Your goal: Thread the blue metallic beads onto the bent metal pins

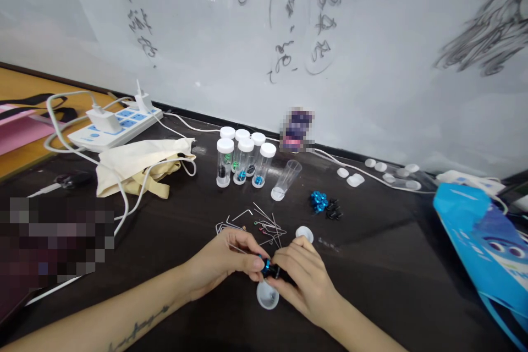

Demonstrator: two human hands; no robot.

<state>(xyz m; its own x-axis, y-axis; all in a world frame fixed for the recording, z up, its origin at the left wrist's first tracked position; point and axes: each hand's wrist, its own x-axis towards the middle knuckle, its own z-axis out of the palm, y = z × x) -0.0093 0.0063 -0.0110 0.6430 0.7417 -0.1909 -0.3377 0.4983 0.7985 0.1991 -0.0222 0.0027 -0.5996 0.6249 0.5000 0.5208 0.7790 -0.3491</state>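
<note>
My left hand (225, 264) and my right hand (303, 275) meet over the dark table, fingers pinched together on a small blue and black metal part (270, 268). Just below them lies a clear tube (268, 294) with its open end toward me. A white cap (304, 234) sits just beyond my right hand. Several bent wires (258, 223) lie beyond my left hand. A pile of small blue and black parts (324, 204) lies further right.
Several capped clear tubes (243, 162) stand behind, one open tube (285, 180) lies beside them. Loose white caps (377, 173) rest near the whiteboard. A cream cloth bag (140, 165), a power strip (117, 124) with cables at left, a blue bag (487, 247) at right.
</note>
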